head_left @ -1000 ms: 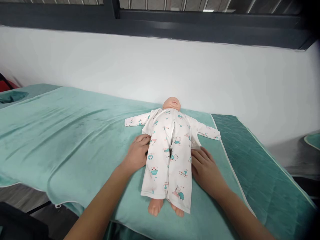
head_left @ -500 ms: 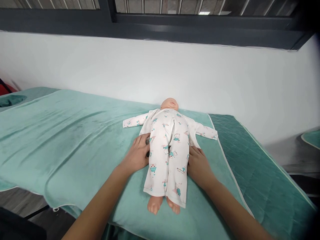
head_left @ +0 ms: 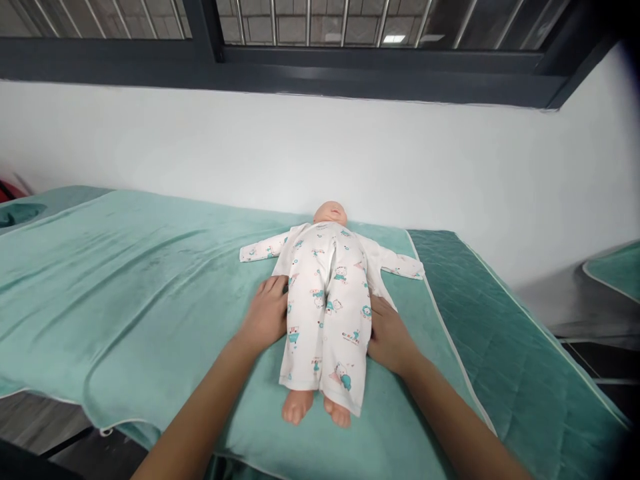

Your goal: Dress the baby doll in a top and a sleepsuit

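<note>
A baby doll [head_left: 331,213] lies on its back, its head toward the wall and its bare feet toward me. It wears a white long-sleeved top [head_left: 403,265] with arms spread wide, and white printed baby trousers [head_left: 320,320] reaching above the ankles. At the left side of the trousers, my left hand [head_left: 267,313] is closed against the cloth, fingertips hidden behind its edge. My right hand [head_left: 390,333] closes on the opposite side at about the same height, with its fingertips also tucked out of sight.
Under the doll, a light green cover [head_left: 150,300] spreads over the bed, with folds on the left. Darker green quilted bedding [head_left: 475,320] shows at the right. Behind stands a white wall [head_left: 225,147] below a dark window frame [head_left: 350,73] with metal bars.
The view has tilted up a little, and the doll sits slightly farther left in it. Both hands stay at the sides of the trousers, and the gaps beside my left fingers have closed.
</note>
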`<state>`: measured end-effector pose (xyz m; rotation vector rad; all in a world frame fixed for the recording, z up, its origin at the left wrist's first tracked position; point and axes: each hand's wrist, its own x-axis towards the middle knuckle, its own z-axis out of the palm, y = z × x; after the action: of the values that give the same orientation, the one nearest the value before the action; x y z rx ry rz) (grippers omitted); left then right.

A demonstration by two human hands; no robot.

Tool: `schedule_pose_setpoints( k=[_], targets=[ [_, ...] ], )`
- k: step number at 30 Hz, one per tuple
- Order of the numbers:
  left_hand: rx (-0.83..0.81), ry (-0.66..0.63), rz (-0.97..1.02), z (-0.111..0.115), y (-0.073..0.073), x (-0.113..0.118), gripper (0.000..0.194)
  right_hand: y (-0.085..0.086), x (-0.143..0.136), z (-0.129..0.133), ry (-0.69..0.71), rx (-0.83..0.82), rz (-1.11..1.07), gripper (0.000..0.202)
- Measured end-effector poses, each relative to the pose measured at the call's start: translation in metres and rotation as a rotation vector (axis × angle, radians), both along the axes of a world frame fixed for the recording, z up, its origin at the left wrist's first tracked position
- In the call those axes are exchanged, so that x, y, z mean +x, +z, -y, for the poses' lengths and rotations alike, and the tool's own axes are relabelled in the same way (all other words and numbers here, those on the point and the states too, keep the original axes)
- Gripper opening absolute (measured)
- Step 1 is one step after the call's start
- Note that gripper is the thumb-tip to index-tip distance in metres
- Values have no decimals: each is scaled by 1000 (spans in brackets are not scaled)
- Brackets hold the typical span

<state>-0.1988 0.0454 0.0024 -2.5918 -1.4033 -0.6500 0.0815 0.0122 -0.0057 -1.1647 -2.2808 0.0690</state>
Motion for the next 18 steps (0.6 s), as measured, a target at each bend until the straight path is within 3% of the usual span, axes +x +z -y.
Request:
schedule_pose_setpoints(
  k=[4,8,12,18],
  targets=[
    [-59,64,88,-1,2,-2,14,1,-1,1,-16,0,13,23],
    [-150,205,559,1,5,-9,27,3,-3,4,29,2,8,20],
    [-31,381,891,12,5,-14,27,5,-3,7,55,12,3,22],
    [-51,356,848,22,3,-13,19,7,-1,10,104,-16,19,18]
  ],
)
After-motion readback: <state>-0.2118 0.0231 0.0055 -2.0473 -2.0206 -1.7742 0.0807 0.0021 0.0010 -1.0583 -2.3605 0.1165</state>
